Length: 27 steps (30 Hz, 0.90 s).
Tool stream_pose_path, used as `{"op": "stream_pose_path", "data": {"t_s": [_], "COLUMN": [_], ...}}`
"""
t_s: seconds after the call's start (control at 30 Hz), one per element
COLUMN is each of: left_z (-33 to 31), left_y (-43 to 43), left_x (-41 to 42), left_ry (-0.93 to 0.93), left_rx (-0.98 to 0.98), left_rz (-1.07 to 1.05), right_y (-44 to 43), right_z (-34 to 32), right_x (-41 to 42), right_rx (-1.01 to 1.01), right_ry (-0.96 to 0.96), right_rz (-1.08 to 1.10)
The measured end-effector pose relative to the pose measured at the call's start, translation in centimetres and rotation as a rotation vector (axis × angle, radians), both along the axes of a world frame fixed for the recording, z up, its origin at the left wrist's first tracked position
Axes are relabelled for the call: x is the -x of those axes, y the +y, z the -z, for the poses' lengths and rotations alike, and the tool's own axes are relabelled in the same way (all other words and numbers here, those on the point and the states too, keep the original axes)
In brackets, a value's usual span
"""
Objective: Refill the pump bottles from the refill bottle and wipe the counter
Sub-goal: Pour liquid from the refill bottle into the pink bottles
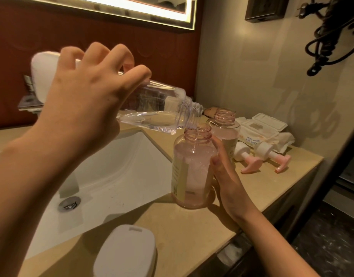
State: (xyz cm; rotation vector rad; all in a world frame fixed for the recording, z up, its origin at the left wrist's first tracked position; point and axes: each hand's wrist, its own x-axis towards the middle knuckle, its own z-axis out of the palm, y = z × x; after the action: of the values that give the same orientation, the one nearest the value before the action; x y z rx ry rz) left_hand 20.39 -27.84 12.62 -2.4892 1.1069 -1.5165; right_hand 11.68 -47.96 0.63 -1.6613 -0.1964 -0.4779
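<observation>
- Clear plastic refill bottle (152,108) lies tilted in your left hand (86,96), fingers wrapped round its body, its mouth just above the open neck of the near pink round pump bottle (194,166).
- Your right hand (228,180) curls round that bottle, on the beige counter (192,226) beside the white sink (116,166).
- Behind stands a second open pink bottle (226,126); white-and-pink pump heads (250,158) and a white wet-wipes pack (260,128) lie beyond.
- A white rounded lid (126,252) sits nearest you.

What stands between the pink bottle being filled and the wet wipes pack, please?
In the head view, the second open pink bottle stands there, with two pump heads lying nearby.
</observation>
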Motion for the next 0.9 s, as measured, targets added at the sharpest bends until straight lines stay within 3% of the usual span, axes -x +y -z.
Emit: {"op": "stream_pose_path", "data": {"t_s": [0.9], "left_z": [-0.05], "left_y": [-0.08], "left_x": [0.27], "left_ry": [-0.018], "left_rx": [0.024], "left_rz": [0.004], "right_y": [-0.13], "right_z": [0.20], "right_x": [-0.17], "right_rx": [0.041], "right_ry": [-0.011], "right_rz": [0.032]}}
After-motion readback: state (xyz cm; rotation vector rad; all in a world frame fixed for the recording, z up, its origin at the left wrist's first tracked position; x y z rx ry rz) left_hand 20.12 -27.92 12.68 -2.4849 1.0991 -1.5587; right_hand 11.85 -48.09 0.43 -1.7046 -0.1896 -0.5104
